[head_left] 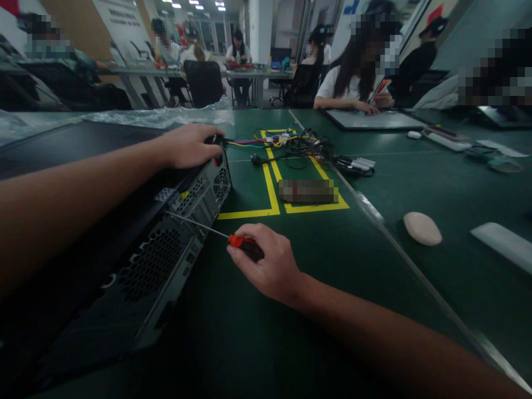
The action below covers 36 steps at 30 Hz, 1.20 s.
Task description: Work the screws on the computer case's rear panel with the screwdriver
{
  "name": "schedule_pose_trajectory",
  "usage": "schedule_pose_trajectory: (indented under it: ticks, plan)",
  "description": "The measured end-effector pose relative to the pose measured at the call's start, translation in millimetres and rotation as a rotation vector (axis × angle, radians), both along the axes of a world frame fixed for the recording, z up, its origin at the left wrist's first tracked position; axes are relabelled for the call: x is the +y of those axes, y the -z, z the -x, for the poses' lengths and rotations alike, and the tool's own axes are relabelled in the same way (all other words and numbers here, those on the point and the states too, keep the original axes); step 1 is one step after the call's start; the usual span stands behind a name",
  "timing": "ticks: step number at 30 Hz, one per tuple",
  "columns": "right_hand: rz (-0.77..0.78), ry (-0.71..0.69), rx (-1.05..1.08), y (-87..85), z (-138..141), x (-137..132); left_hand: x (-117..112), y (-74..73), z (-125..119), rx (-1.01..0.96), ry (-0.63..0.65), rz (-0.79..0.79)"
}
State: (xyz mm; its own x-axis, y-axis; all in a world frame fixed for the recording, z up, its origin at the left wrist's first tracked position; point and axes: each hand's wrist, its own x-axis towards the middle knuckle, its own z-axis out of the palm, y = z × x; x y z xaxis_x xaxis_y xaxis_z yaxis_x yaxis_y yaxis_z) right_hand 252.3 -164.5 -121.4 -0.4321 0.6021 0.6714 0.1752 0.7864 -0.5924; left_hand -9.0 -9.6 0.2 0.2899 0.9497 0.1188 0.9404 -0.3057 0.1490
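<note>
A black desktop computer case (137, 260) lies on its side on the green table (316, 277), its perforated rear panel facing right. My left hand (189, 145) rests closed over the case's top far corner. My right hand (270, 263) is closed around the red and black handle of a screwdriver (233, 239). The thin metal shaft points left, and its tip touches the rear panel near the slot area.
A tangle of coloured cables (297, 145) lies on yellow floor-tape markings (272, 194) beyond the case. A pale oval object (422, 228) and a white bar (502, 244) sit at the right. Clear plastic wrap (162, 116) lies behind. Other people sit at tables further back.
</note>
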Motion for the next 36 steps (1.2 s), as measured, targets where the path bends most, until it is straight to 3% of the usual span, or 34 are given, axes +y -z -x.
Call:
schedule_pose_trajectory:
  ticks: [36]
  plan:
    - [0.054,0.012,-0.026,-5.7,-0.6,-0.6,0.2,0.4,0.9,-0.022,-0.003,0.002]
